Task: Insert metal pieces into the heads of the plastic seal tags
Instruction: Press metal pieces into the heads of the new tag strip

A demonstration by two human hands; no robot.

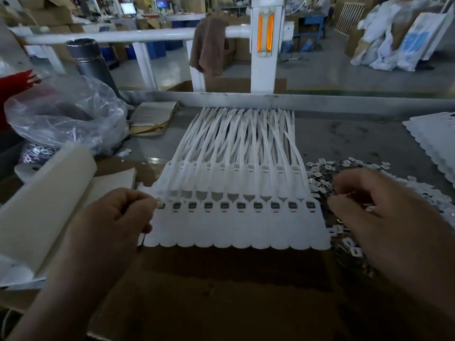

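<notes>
A joined sheet of white plastic seal tags (236, 227) lies flat on brown cardboard, its long tails fanning away toward the far rail. Each head in the row (240, 206) shows a dark square pocket. My left hand (115, 217) has curled fingers and pinches a small metal piece at the leftmost head, at the sheet's left edge. My right hand (384, 217) hovers with bent fingers over the pile of small metal pieces (327, 173) right of the sheet; whether it holds one is hidden.
A clear plastic bag (64, 114) sits at the back left beside a dark cylinder (88, 60). White rolled material (41, 200) lies at the left. Another tag sheet (435, 141) rests at the far right. A metal rail (246, 99) borders the table's far side.
</notes>
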